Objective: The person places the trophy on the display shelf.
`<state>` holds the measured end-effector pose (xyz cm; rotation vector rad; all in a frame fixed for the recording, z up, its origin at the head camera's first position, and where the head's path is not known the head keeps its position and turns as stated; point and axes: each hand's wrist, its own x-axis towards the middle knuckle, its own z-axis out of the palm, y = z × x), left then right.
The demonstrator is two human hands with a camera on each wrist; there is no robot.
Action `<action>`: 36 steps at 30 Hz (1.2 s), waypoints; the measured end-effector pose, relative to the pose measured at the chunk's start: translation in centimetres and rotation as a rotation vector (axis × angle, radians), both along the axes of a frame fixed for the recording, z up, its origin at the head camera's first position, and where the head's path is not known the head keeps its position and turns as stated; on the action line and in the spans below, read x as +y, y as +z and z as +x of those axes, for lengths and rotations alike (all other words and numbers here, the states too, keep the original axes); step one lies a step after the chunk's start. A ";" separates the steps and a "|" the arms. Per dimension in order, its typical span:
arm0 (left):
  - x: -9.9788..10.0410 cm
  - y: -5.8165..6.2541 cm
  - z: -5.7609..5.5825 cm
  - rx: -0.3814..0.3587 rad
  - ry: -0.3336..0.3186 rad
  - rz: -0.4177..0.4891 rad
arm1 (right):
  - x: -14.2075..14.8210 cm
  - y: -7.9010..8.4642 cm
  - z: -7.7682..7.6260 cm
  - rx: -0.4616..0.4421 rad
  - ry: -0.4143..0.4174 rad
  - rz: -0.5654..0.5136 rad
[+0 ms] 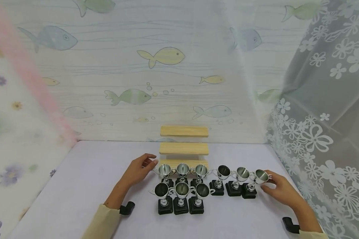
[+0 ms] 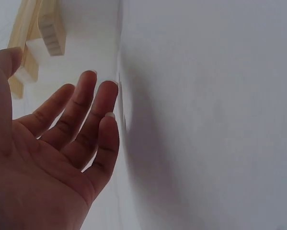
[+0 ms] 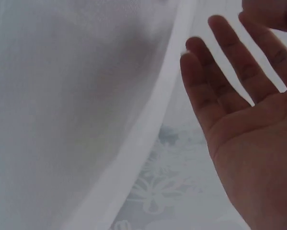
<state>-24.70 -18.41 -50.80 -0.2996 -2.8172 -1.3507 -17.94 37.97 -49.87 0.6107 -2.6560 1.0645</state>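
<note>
Several small silver trophy cups with two handles and black square bases stand upright on the table in the head view. Three form a front row (image 1: 181,190), three a row behind it (image 1: 183,170), and three a slanted row to the right (image 1: 242,174). My left hand (image 1: 140,170) is beside the left end of the back row, its fingers loosely bent and holding nothing. At the rightmost trophy (image 1: 261,177), my right hand (image 1: 279,188) has thumb and fingers about the outer handle; contact is unclear. In the right wrist view the right palm (image 3: 258,139) shows nothing in it.
Behind the trophies stands a stepped rack of three pale wooden boards (image 1: 183,148), also partly seen in the left wrist view. A fish-print curtain (image 1: 167,76) hangs at the back. Sheer flowered fabric (image 1: 323,139) borders the white table (image 1: 101,166) on the right.
</note>
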 end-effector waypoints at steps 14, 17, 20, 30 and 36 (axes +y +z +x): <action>0.7 -1.0 -0.6 -0.065 -0.146 0.194 | -1.1 -0.2 0.0 -0.190 0.063 -0.110; 0.6 -1.4 -0.9 -0.077 -0.161 0.235 | -1.1 -0.2 0.1 -0.193 0.062 -0.127; 0.5 -1.9 -1.0 -0.091 -0.160 0.268 | -1.2 -0.2 0.2 -0.193 0.076 -0.143; 0.5 -2.6 -1.1 -0.101 -0.152 0.294 | -1.4 -0.3 0.3 -0.218 0.133 -0.231; 0.6 -2.4 -0.9 -0.101 -0.141 0.300 | -1.5 -0.6 0.2 -0.216 0.166 -0.271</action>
